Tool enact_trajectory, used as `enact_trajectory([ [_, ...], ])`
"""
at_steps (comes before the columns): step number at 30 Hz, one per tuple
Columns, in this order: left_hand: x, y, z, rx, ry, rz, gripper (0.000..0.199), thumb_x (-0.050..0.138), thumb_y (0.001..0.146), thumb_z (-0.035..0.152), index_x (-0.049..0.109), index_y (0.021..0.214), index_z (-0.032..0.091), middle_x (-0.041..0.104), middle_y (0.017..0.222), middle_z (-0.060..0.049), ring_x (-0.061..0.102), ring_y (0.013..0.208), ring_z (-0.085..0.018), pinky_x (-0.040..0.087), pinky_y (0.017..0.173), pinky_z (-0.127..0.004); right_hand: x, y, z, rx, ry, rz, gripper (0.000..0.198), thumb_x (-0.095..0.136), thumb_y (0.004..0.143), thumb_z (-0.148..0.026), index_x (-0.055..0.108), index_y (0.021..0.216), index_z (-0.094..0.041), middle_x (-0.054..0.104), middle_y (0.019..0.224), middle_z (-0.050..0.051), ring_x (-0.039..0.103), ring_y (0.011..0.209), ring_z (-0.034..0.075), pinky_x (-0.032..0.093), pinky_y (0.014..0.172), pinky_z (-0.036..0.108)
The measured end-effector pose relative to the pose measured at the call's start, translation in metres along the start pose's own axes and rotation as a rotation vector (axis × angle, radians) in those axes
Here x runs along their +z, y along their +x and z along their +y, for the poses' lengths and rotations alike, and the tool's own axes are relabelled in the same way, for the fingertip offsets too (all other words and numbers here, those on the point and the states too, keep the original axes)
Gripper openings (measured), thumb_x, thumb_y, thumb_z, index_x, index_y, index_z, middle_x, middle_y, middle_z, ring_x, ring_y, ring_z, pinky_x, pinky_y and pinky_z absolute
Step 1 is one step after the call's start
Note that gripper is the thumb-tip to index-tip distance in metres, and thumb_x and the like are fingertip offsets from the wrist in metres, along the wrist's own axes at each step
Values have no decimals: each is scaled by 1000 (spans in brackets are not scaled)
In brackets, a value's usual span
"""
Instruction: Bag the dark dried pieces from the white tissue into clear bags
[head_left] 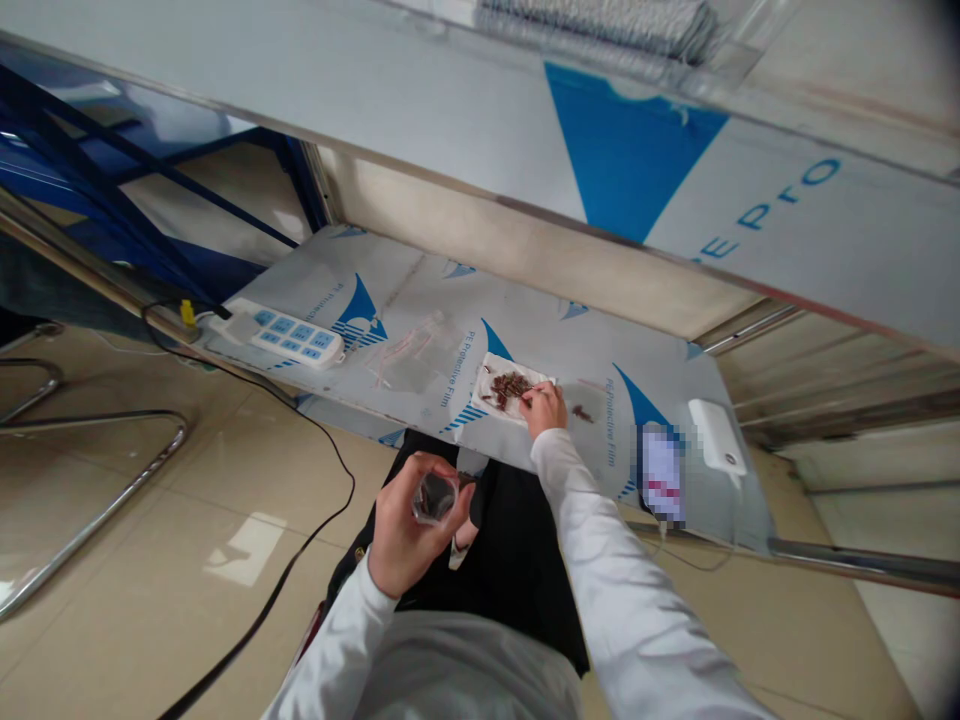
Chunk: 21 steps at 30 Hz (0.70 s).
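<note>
My left hand (411, 525) is curled round a small clear plastic container (426, 512) with its mouth facing up, held over my lap. Dark bits show inside it; whether it is a cup or a bag I cannot tell. My right hand (546, 407) reaches to the shelf, its fingertips pinched together at the right side of a heap of small brown pieces (504, 388). Anything between those fingertips is too small to make out. The heap lies on a white rectangular tray or sheet (486, 366). A few more brown pieces (582, 413) lie loose to the right.
A flat clear plastic bag (416, 355) and a white power strip (289, 335) lie left on the film-covered shelf (420, 270). A phone (661, 475) and a white box-shaped device (716, 438) are at right. An upper shelf (450, 120) overhangs. A black cable (330, 510) trails beside me.
</note>
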<state>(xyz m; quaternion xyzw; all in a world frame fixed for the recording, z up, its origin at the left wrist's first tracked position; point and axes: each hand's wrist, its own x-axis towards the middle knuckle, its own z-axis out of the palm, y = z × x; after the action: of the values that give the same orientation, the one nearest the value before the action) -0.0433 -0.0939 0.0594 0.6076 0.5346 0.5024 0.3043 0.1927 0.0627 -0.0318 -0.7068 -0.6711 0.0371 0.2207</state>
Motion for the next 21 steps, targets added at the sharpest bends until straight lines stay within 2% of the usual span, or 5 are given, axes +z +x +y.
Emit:
enact_trajectory([
  [5,3,-2,0,-21,11,-18,20,66,75,23,51,88,20,62,80,-1,60,73,-12,49,69,-24,-56,-40,-51,-21,176,92,12,59,80,-26,67,84,-18,64,95,9,58,92,22,49,75,34],
  [6,4,-1,0,-25,11,-26,20,66,75,23,51,88,20,61,81,-1,60,73,-13,48,70,-24,-73,-55,-67,-58,337,120,12,59,81,-27,66,86,-19,63,98,9,58,92,22,49,72,33],
  [8,5,-1,0,-20,6,-56,22,66,74,23,51,90,21,60,83,-2,59,74,-13,48,70,-25,-108,-86,-98,-108,542,59,8,62,81,-25,65,88,-23,62,102,8,58,93,22,50,75,35],
  [11,6,1,3,21,-14,-118,24,64,73,21,49,91,21,59,85,-3,58,76,-15,47,68,-26,-142,-118,-134,-190,587,-89,10,65,77,-21,67,85,-26,59,104,8,57,93,23,50,79,38],
  [21,16,-3,7,62,-41,-122,27,64,72,18,46,92,21,53,85,-2,54,75,-14,44,65,-25,-155,-121,-134,-370,371,-342,11,64,83,-29,70,92,-25,60,111,9,56,98,27,51,81,44],
])
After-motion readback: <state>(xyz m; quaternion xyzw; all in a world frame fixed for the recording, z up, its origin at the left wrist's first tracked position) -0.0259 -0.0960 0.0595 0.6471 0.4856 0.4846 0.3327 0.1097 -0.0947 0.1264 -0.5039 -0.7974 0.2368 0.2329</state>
